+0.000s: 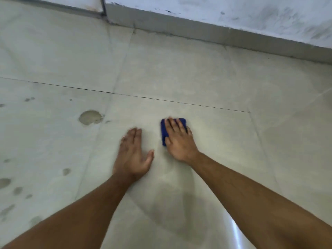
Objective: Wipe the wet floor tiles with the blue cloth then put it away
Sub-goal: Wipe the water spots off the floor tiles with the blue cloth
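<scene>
A folded blue cloth [164, 132] lies on the grey floor tiles [179, 72] in the middle of the view. My right hand [178, 140] presses flat on top of it with straight fingers, covering most of it. My left hand [133, 155] rests flat on the bare tile just to the left of the cloth, fingers straight and together, thumb out. A round wet patch [90, 117] sits on the tile to the left of my hands. Smaller wet spots [5, 182] dot the tiles near the left edge.
A scuffed white wall [233, 13] with a grey skirting strip [206, 35] runs along the far side, from the top middle down to the right. A dark grout line [125, 95] crosses the floor beyond my hands. Glare shines on the tile between my forearms.
</scene>
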